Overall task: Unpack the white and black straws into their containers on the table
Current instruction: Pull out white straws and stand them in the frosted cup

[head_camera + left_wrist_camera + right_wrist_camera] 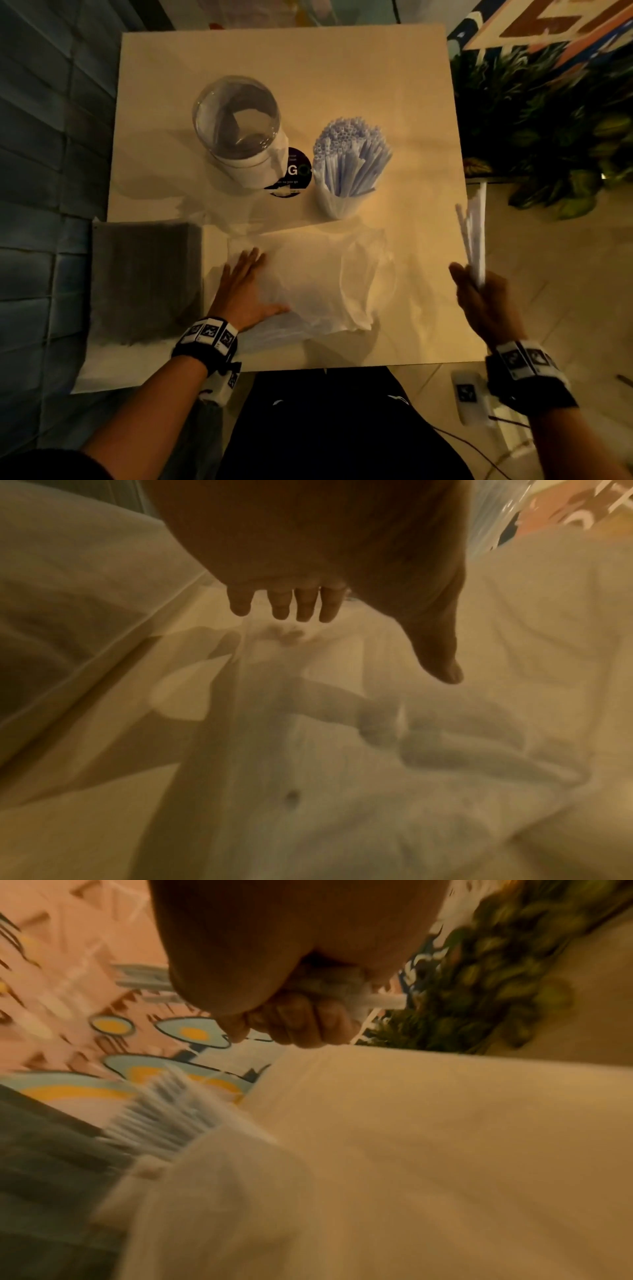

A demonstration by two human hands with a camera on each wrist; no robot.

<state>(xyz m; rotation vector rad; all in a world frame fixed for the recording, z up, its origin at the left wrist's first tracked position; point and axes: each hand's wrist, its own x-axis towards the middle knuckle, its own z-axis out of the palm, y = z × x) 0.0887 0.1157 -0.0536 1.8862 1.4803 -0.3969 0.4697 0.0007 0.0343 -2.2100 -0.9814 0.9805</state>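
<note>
My right hand [479,294] grips a small bunch of white straws [474,236] off the table's right edge, their tips pointing up; the straws [377,1003] stick out past my curled fingers [301,1026] in the right wrist view. A white cup [337,202] at mid-table is packed with white straws [352,150]. My left hand [245,291] lies flat, fingers straight, on the crumpled clear plastic bag [329,284] near the front edge. My left fingers [284,604] press the bag [342,750]. A pack of black straws [144,277] lies at the front left.
A clear jar [239,126] stands at mid-left of the table [308,65], beside a round black sticker [291,171]. Green plants [548,130] and a painted sign sit to the right, off the table. A small white device [469,394] lies on the floor.
</note>
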